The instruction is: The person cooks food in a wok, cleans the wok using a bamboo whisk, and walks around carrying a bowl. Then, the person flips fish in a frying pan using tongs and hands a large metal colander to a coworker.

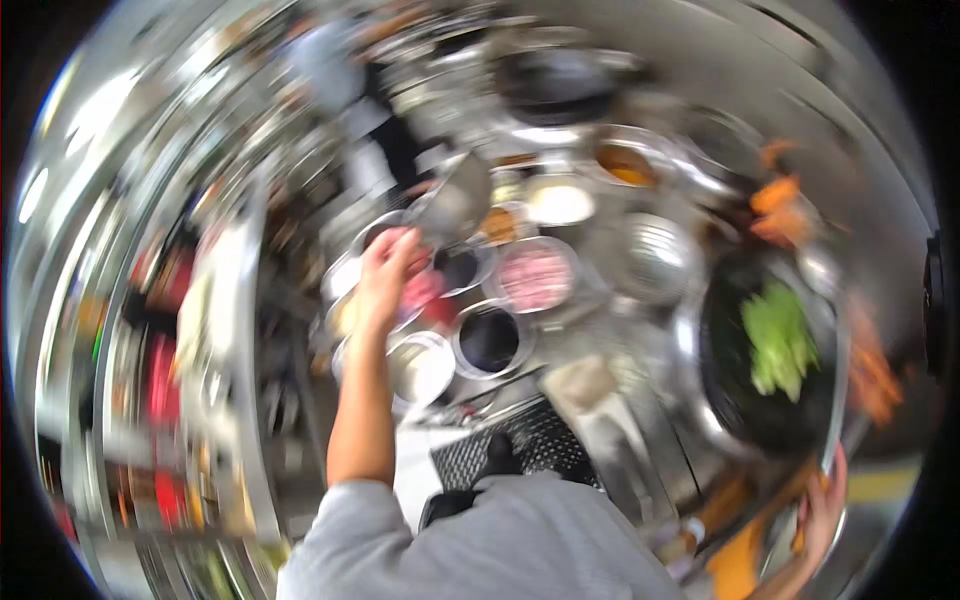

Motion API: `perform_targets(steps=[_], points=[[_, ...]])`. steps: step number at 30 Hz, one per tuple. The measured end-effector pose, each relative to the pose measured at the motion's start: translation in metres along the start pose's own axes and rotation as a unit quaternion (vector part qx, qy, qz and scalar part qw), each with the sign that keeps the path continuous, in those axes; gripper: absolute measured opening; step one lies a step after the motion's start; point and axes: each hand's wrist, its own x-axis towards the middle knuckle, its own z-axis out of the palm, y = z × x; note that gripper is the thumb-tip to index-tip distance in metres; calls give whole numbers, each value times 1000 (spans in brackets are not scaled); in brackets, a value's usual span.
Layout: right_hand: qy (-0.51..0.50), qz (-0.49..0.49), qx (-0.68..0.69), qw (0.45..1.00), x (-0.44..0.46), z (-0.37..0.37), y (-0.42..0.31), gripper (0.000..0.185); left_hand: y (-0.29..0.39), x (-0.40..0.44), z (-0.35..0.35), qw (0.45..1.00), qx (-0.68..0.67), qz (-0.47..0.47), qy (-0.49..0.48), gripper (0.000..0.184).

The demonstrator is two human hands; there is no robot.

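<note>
My left hand [395, 255] is raised over a group of round containers, its fingers closed and blurred; what they hold, if anything, is unclear. Just beyond it is a tilted grey metal vessel [458, 200]; I cannot tell whether they touch. At the lower right, my right hand [822, 510] is closed around the lower end of a long metal handle [841, 400]. This runs up along the right side of a dark wok [730, 390]. Green leafy vegetable pieces [778, 340] lie in the wok.
Near my left hand stand bowls of pink food [537, 274], dark content [489, 339] and white content [420, 370]. Orange, flame-like patches [780, 210] border the wok. Another dark wok [555, 88] is farther back. A person [335, 75] stands at the upper left. Shelves [165, 330] line the left.
</note>
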Motion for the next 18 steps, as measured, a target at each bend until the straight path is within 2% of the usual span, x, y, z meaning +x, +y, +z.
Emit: perform_targets(steps=[2, 3, 5, 7, 9, 10, 11, 12, 13, 14, 15, 16, 17, 18], points=[[-18, -94, 6, 995, 52, -8, 16, 64, -21, -27, -95, 993, 64, 10, 103, 32], [15, -69, -48, 996, 36, 33, -45, 64, -45, -46, -151, 965, 185, 4, 187, 34], [20, -61, -8, 998, 57, 75, -73, 56, -85, -88, -242, 860, 381, -25, 338, 41], [35, -55, 31, 997, 78, 106, -104, 47, -105, -130, -313, 787, 430, -99, 431, 45], [23, -74, 155, 985, 139, 112, -77, 55, -135, -176, -380, 724, 458, -145, 495, 47], [29, -72, 173, 982, 174, 110, -63, 53, -167, -196, -429, 706, 434, -198, 524, 46], [36, -70, 191, 978, 210, 109, -50, 52, -201, -220, -483, 712, 417, -199, 528, 45], [19, -58, 158, 986, 212, 135, -63, 47, -211, -235, -515, 701, 399, -262, 529, 45], [-111, -33, 208, 971, 210, 148, -72, 41, -223, -247, -536, 717, 441, -236, 487, 46], [-47, -42, 197, 978, 208, 181, -81, 41, -297, -280, -620, 555, 754, -43, 350, 40], [18, -48, 183, 982, 210, 211, -89, 41, -278, -271, -619, 669, 481, -264, 501, 40], [-91, -64, 190, 975, 201, 233, -106, 44, -260, -270, -621, 701, 407, -290, 509, 41], [-33, -47, 166, 984, 205, 255, -116, 40, -228, -257, -591, 767, 337, -282, 467, 42], [-36, -47, 171, 984, 189, 285, -141, 38, -181, -246, -544, 824, 242, -311, 408, 44]])
